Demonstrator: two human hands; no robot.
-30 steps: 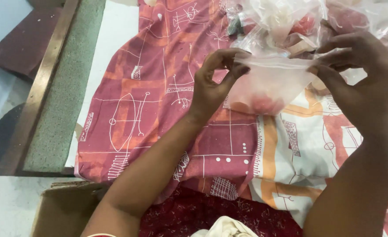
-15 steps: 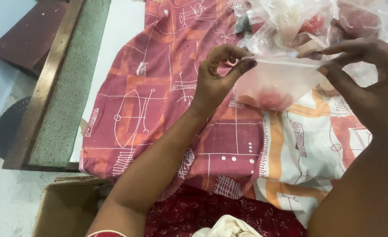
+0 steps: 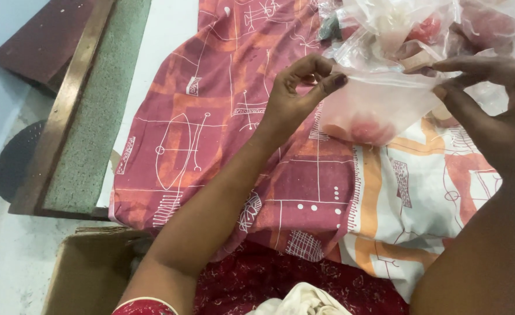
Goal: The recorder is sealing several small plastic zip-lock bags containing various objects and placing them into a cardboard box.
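- since the earlier frame both hands sit a touch lower and wider apart, bag mouth pulled flatter.
- near: cardboard box [image 3: 88, 274] at bottom left, cut off by frame edge.
- patterned bedsheet [image 3: 222, 146] under everything.
- left hand [image 3: 295, 96] pinches left end of small clear bag [image 3: 374, 108], right hand [image 3: 490, 108] pinches right end; top edge runs left-right between them, both equally near.
- reddish lump inside, can't tell what.
- far: pile of plastic bags [image 3: 397, 29], contents blurred.
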